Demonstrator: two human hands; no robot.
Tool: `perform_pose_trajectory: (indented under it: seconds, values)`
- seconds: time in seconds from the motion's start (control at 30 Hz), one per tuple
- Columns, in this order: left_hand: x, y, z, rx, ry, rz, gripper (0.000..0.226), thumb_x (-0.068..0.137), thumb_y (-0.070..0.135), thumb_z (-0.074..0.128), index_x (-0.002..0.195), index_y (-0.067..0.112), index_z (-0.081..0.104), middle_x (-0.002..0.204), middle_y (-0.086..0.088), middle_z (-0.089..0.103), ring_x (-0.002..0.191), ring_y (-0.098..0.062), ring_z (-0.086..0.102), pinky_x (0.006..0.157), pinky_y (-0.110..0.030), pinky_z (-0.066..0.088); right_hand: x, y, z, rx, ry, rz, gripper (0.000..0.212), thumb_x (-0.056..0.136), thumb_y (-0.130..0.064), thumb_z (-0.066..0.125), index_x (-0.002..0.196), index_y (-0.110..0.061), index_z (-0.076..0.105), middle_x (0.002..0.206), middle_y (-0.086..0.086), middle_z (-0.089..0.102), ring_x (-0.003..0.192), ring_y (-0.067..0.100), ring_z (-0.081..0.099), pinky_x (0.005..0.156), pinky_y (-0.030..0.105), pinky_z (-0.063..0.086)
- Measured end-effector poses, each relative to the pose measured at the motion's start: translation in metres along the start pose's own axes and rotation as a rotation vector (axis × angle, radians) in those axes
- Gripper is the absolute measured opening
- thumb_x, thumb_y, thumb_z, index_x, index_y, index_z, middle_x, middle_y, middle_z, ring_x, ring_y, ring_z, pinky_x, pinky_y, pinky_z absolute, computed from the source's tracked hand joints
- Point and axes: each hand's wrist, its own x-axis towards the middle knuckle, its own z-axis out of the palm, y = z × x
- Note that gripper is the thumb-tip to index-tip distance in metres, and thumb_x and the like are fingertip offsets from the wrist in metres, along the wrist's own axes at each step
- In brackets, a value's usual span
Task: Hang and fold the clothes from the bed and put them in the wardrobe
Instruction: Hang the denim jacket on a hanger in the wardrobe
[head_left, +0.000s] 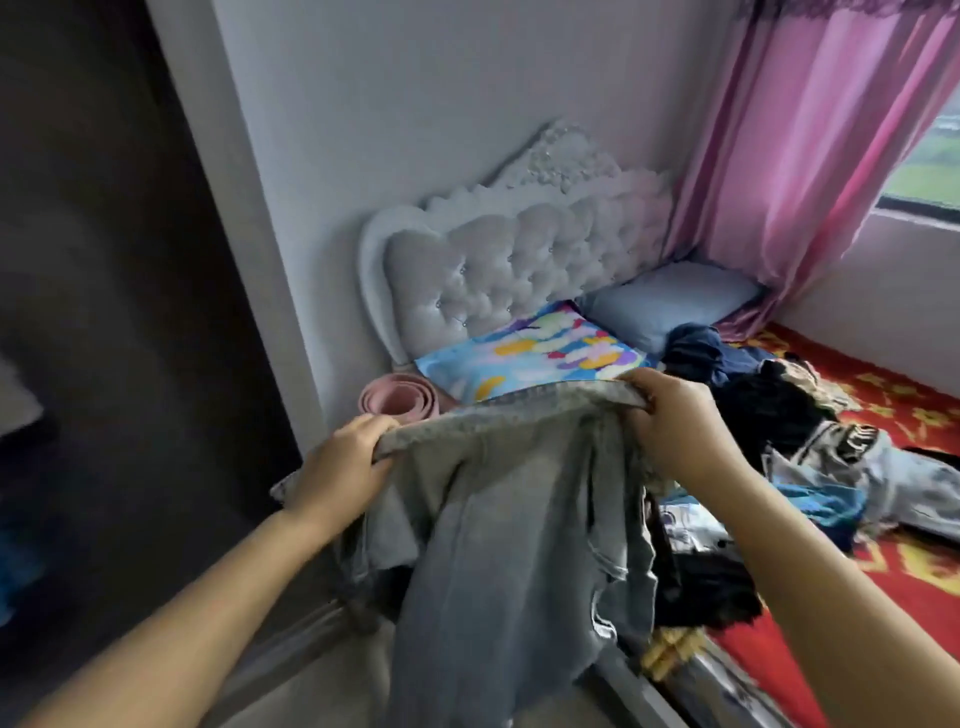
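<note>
Bedroom seen from our own head, looking down over both arms. Largest is the bed (883, 613), with a red and yellow patterned cover, filling the picture from three to five o'clock. Its padded grey headboard (498, 270) stands against the pale wall at twelve o'clock. A pink curtain (810, 130) hangs at one to two o'clock beside a window. At nine o'clock stands a dark surface, too blurred for us to identify.

At the centre hangs a pair of pale grey jeans (498, 519), off the bed and held in the air by the waistband, legs drooping toward six o'clock. Our left hand (337, 467) grips the waistband's left end, fingers curled round the cloth. Our right hand (675, 415) grips the right end the same way, slightly higher.

A heap of clothes (779, 415), dark and light mixed, lies on the bed at three o'clock. Two pillows lie near the headboard: a bright patterned pillow (530, 358) and a blue pillow (670, 301). A rolled pink mat (397, 397) stands beside the bed, just above our left hand.
</note>
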Motion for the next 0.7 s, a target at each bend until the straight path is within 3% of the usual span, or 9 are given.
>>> perform_pose_trajectory:
  seconds: [0.07, 0.17, 0.27, 0.33, 0.37, 0.47, 0.53, 0.63, 0.7]
  values:
    - [-0.004, -0.021, -0.019, 0.026, 0.028, -0.104, 0.014, 0.088, 0.03, 0.062, 0.082, 0.018, 0.06, 0.086, 0.001, 0.062, 0.077, -0.026, 0.06, 0.061, -0.037, 0.045, 0.01, -0.022, 0.011, 0.024, -0.025, -0.014, 0.009, 0.082, 0.0, 0.056, 0.089, -0.002, 0.062, 0.081, 0.018, 0.065, 0.079, 0.034, 0.058, 0.063, 0.036, 0.031]
    - [-0.015, -0.063, -0.053, 0.084, 0.036, -0.264, 0.025, 0.091, 0.029, 0.055, 0.071, 0.015, 0.048, 0.069, -0.002, 0.054, 0.069, -0.031, 0.056, 0.055, -0.038, 0.039, 0.026, -0.06, 0.037, 0.023, -0.098, -0.1, 0.009, 0.089, -0.008, 0.053, 0.097, -0.004, 0.055, 0.088, 0.02, 0.063, 0.084, 0.038, 0.057, 0.063, 0.038, 0.032]
    - [-0.02, -0.098, -0.083, 0.159, 0.071, -0.408, 0.027, 0.092, 0.028, 0.048, 0.07, 0.017, 0.036, 0.068, -0.006, 0.052, 0.069, -0.033, 0.055, 0.056, -0.036, 0.036, 0.035, -0.1, 0.058, -0.08, -0.357, -0.167, 0.026, 0.09, -0.034, 0.059, 0.109, -0.019, 0.048, 0.086, 0.006, 0.057, 0.081, 0.027, 0.053, 0.064, 0.034, 0.036]
    - [-0.024, -0.119, -0.109, 0.18, 0.127, -0.46, 0.026, 0.091, 0.027, 0.048, 0.07, 0.018, 0.036, 0.067, -0.006, 0.053, 0.069, -0.034, 0.055, 0.056, -0.035, 0.036, 0.04, -0.128, 0.079, -0.286, -0.52, -0.209, 0.035, 0.085, -0.047, 0.061, 0.103, -0.024, 0.042, 0.087, 0.0, 0.052, 0.08, 0.023, 0.048, 0.064, 0.033, 0.037]
    - [-0.025, -0.128, -0.121, 0.215, 0.159, -0.446, 0.024, 0.09, 0.028, 0.05, 0.072, 0.019, 0.038, 0.066, -0.004, 0.053, 0.069, -0.033, 0.055, 0.056, -0.034, 0.036, 0.043, -0.138, 0.088, -0.386, -0.53, -0.217, 0.032, 0.087, -0.046, 0.059, 0.099, -0.023, 0.041, 0.091, 0.001, 0.054, 0.081, 0.024, 0.049, 0.064, 0.032, 0.035]
    - [-0.027, -0.163, -0.163, 0.44, 0.179, -0.311, 0.021, 0.088, 0.03, 0.055, 0.074, 0.021, 0.042, 0.067, 0.001, 0.053, 0.065, -0.03, 0.055, 0.052, -0.031, 0.036, 0.061, -0.171, 0.126, -0.493, -0.309, -0.141, 0.011, 0.094, -0.022, 0.048, 0.103, -0.016, 0.047, 0.106, 0.012, 0.059, 0.095, 0.031, 0.057, 0.066, 0.031, 0.033]
    - [-0.026, -0.187, -0.185, 0.517, 0.145, -0.292, 0.022, 0.089, 0.027, 0.054, 0.074, 0.018, 0.04, 0.067, 0.0, 0.05, 0.065, -0.032, 0.056, 0.051, -0.031, 0.033, 0.074, -0.192, 0.155, -0.453, -0.238, -0.079, 0.015, 0.093, -0.016, 0.045, 0.106, -0.011, 0.051, 0.106, 0.016, 0.059, 0.097, 0.035, 0.058, 0.066, 0.032, 0.034]
    - [-0.026, -0.218, -0.205, 0.47, 0.098, -0.43, 0.02, 0.091, 0.024, 0.051, 0.076, 0.014, 0.044, 0.067, -0.004, 0.049, 0.065, -0.03, 0.05, 0.054, -0.032, 0.034, 0.084, -0.226, 0.197, -0.381, -0.331, -0.058, 0.022, 0.093, -0.025, 0.047, 0.107, -0.01, 0.056, 0.109, 0.016, 0.061, 0.101, 0.034, 0.058, 0.07, 0.032, 0.039]
    - [-0.025, -0.236, -0.214, 0.275, 0.101, -0.561, 0.027, 0.09, 0.023, 0.053, 0.068, 0.014, 0.04, 0.063, -0.004, 0.045, 0.066, -0.029, 0.047, 0.056, -0.033, 0.034, 0.087, -0.246, 0.219, -0.329, -0.419, -0.077, 0.026, 0.093, -0.026, 0.048, 0.11, -0.01, 0.058, 0.112, 0.014, 0.063, 0.104, 0.033, 0.058, 0.075, 0.032, 0.042]
